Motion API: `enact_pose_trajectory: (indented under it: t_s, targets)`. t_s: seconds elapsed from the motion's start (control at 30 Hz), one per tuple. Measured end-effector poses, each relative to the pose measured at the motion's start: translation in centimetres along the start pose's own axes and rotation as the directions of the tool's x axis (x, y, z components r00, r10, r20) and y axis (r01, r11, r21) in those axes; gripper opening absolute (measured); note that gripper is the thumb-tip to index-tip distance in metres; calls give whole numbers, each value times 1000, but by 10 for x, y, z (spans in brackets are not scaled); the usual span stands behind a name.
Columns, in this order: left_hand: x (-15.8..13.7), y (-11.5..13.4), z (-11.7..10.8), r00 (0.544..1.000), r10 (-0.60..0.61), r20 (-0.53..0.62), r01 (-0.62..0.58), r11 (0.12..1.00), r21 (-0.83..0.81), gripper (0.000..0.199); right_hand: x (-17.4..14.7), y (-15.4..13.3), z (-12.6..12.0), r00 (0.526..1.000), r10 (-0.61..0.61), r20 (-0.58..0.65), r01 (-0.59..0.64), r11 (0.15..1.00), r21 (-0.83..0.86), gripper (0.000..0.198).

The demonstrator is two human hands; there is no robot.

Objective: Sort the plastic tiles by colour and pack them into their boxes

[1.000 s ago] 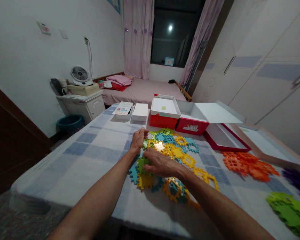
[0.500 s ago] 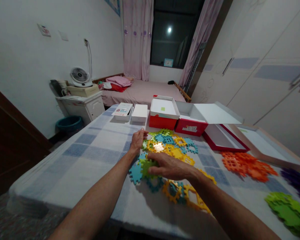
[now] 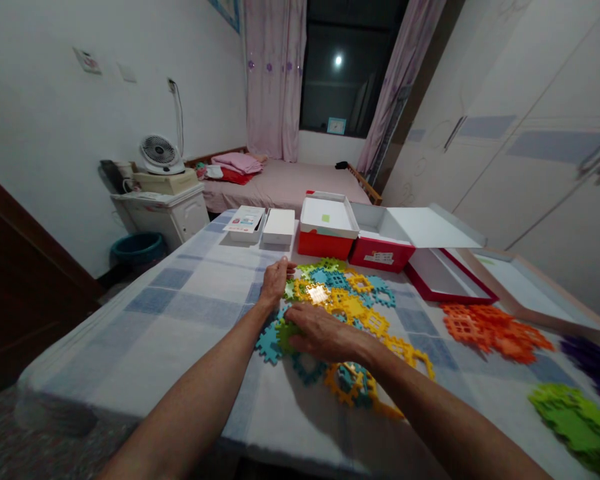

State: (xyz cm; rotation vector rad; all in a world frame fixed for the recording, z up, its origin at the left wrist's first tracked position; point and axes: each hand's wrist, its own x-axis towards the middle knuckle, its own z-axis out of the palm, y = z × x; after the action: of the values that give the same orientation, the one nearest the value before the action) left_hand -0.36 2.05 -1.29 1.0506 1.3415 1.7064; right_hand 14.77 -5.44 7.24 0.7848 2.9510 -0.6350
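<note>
A pile of flat, notched plastic interlocking pieces (image 3: 353, 305) in yellow, blue and green lies on the checked cloth. My left hand (image 3: 276, 279) rests at the left edge of this pile, its fingers extended beside the green pieces and holding nothing that shows. Low over the near left part of the pile is my right hand (image 3: 323, 332). Its thumb and fingers are on a green interlocking piece (image 3: 284, 335), partly covering it. A blue interlocking piece (image 3: 269, 344) sits just left of and partly under the green one.
Along the far side stand white boxes (image 3: 279, 227), a red box with a white lid (image 3: 326, 244) and an open red box (image 3: 383, 255). To the right lie orange pieces (image 3: 495, 330), purple pieces (image 3: 593, 363) and a green stack (image 3: 575, 420). The table's left edge borders the floor.
My right hand has moved a little to the left, and the green piece under it and the blue one beside it have shifted left too. My left hand has stayed in place.
</note>
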Motion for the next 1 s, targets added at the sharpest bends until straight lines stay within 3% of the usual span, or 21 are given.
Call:
enact_pose_trajectory:
  t_s: [0.17,0.27,0.37,0.5,0.63,0.7,0.77,0.87,0.93,1.0]
  targets:
    - [-2,3,-1,1000,7,10,-7,1000,1,61,5,4,7,1000,13,-22,-12,1000,16,10]
    - [-2,3,-1,1000,9,8,-9,1000,1,60,-4,9,6,997,-16,-80,24,995,98,11]
    - [-2,2,0,1000,9,3,-9,1000,8,60,-18,11,2,985,34,-171,-5,986,168,8]
    - [-1,4,1,1000,4,-5,-4,999,32,60,-33,9,3,919,158,-362,-76,970,231,7]
    - [-5,8,0,1000,-6,6,6,998,59,59,-55,6,6,835,207,-510,-53,953,299,36]
    - [-6,8,-2,999,-17,29,15,997,70,58,-77,10,4,772,290,-566,-106,936,335,44]
    - [-5,7,-5,999,-19,49,13,993,117,57,-108,20,0,679,421,-602,-226,899,374,42]
    - [-2,3,-9,997,-42,71,29,984,177,54,-169,46,3,475,593,-650,-453,798,397,40]
    - [-1,3,-10,995,-64,76,47,977,208,52,-212,67,12,328,646,-690,-588,711,386,39]
    - [-2,5,-11,994,-76,74,57,971,234,51,-248,86,24,240,651,-720,-679,643,355,38]
